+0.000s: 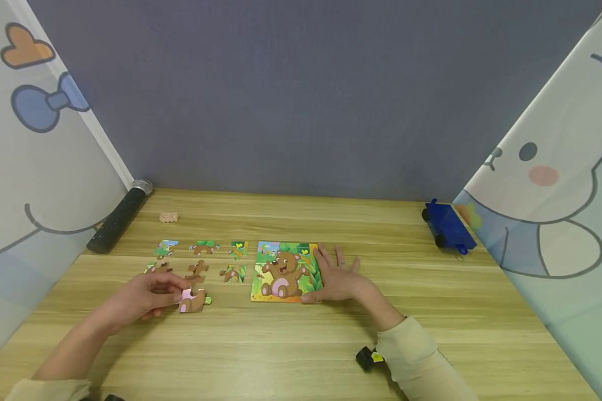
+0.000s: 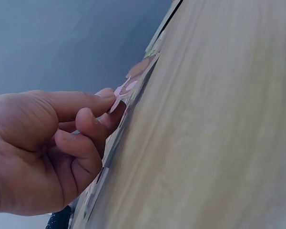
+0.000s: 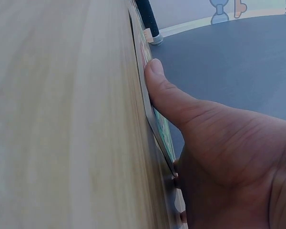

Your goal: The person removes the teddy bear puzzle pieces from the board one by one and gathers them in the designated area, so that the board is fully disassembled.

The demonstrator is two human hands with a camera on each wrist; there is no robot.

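A jigsaw puzzle piece (image 1: pixel 193 301) with brown and pink printing is pinched by its left edge between the thumb and finger of my left hand (image 1: pixel 142 298). In the left wrist view the piece (image 2: pixel 139 71) tilts slightly off the wooden table. My right hand (image 1: pixel 337 279) lies with spread fingers at the right side of a square bear picture board (image 1: pixel 281 270). Its thumb (image 3: pixel 162 86) rests on the board's edge in the right wrist view. Several loose pieces lie in rows left of the board, among them a brown piece (image 1: pixel 197 270) and a green-cornered piece (image 1: pixel 239 249).
A black cylinder with a silver end (image 1: pixel 120 217) leans by the left wall panel. A small pinkish block (image 1: pixel 169 217) sits at the back left. A blue toy cart (image 1: pixel 447 227) stands at the back right. A grey partition (image 1: pixel 301 100) closes off the table's rear.
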